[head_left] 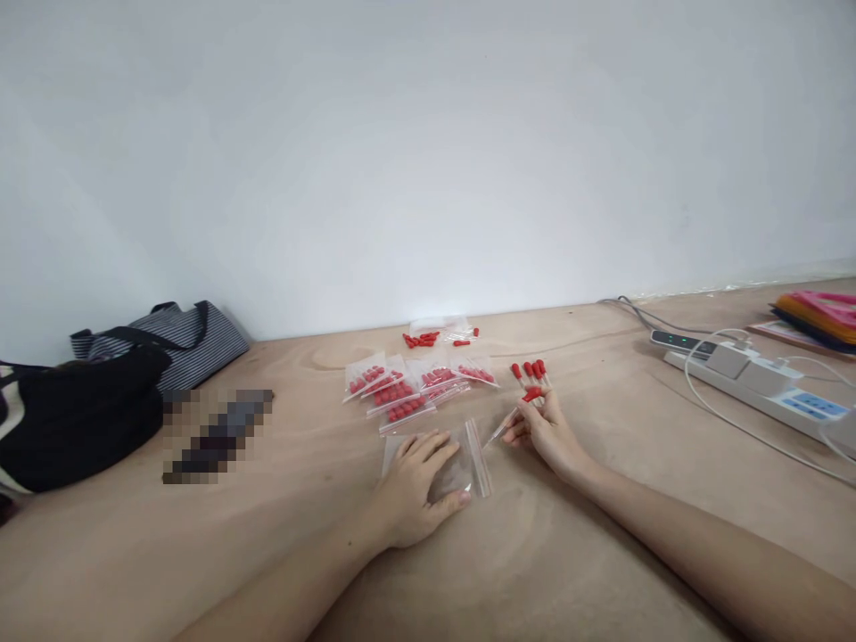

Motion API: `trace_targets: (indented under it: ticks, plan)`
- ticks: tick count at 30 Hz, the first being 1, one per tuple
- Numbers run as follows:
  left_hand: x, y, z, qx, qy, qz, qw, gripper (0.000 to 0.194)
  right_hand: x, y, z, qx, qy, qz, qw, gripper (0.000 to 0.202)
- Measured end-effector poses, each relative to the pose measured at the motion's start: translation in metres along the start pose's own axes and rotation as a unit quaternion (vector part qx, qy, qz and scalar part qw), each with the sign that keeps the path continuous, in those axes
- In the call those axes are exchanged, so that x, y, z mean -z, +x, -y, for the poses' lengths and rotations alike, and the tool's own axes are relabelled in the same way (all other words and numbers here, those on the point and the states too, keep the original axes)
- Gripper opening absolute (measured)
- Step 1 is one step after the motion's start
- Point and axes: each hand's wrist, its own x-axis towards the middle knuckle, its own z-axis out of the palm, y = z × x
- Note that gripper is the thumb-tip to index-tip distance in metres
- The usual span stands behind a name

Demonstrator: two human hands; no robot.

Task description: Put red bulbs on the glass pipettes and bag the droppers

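Observation:
My left hand lies flat with fingers spread on a clear zip bag, its zip edge to the right. Between the fingertips of my right hand is a dropper with a red bulb, its thin clear tube slanting down left towards the bag. Just beyond that hand, several more red-bulbed droppers lie side by side, tubes partly hidden. Zip bags with red bulbs overlap in a group past my left hand. Farther back are loose red bulbs beside clear plastic bags.
A white power strip with plugs and cables runs along the right. Colourful flat items are stacked at the far right. At left stand a black bag, a striped bag and a blurred dark object. A wall closes off the back.

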Motion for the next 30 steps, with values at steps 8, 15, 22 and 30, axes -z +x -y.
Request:
trace_targets:
  ticks: [8,15,22,30]
  plan:
    - [-0.001,-0.0004,0.002,0.003,0.004,0.004,1.0,0.056,0.0049,0.0028,-0.003,0.018,0.011,-0.009,1.0,0.035]
    - [-0.0005,0.0005,0.0015,0.0,0.001,0.0,1.0,0.055,0.0041,0.0041,-0.0036,0.017,0.0,-0.018,1.0,0.037]
    - [-0.0015,-0.0003,0.0028,-0.004,0.0,-0.005,1.0,0.055,0.0024,0.0028,-0.0059,0.004,0.016,0.012,1.0,0.038]
    - [-0.0011,0.0002,0.0012,0.004,0.001,-0.003,1.0,0.056,-0.0027,-0.0039,-0.0058,0.012,-0.022,0.021,0.999,0.039]
